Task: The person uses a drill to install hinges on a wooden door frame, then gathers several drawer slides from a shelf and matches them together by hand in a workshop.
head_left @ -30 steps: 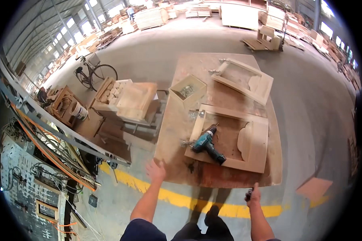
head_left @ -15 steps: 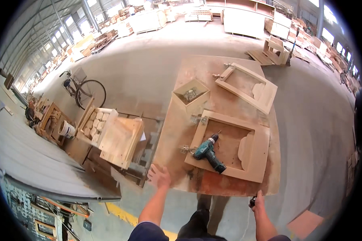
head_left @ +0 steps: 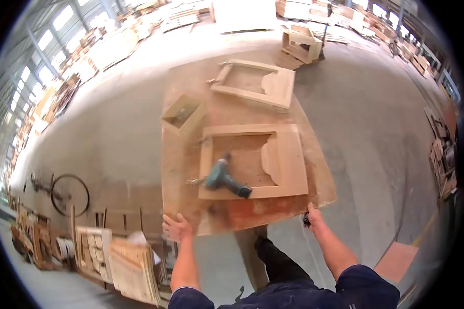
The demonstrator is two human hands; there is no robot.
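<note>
My left hand (head_left: 178, 228) is at the near left corner of a worn wooden tabletop (head_left: 319, 175), its fingers closed around the edge. At the near right corner, my right hand (head_left: 315, 216) is closed on the edge, thumb on top. A small black thing (head_left: 307, 220), too small to name, shows beside its fingers. On the tabletop lies a wooden frame panel (head_left: 291, 154) with metal hinges on its left side. A teal and black cordless drill (head_left: 222, 175) rests across it. Farther back sit a second frame panel (head_left: 281, 87) and an open wooden box (head_left: 188, 123) with small metal pieces inside.
At the lower left are stacked boards (head_left: 134, 273), a crate of wooden pieces (head_left: 95, 252) and a bicycle (head_left: 69, 194). A wooden cabinet carcass (head_left: 301, 44) stands beyond the table. A pinkish board (head_left: 397, 261) lies on the floor at right. Wood stacks line the far hall.
The table and its load have moved forward and turned relative to the bicycle and board stack, which now sit lower left. My left hand's spread fingers have closed on the corner.
</note>
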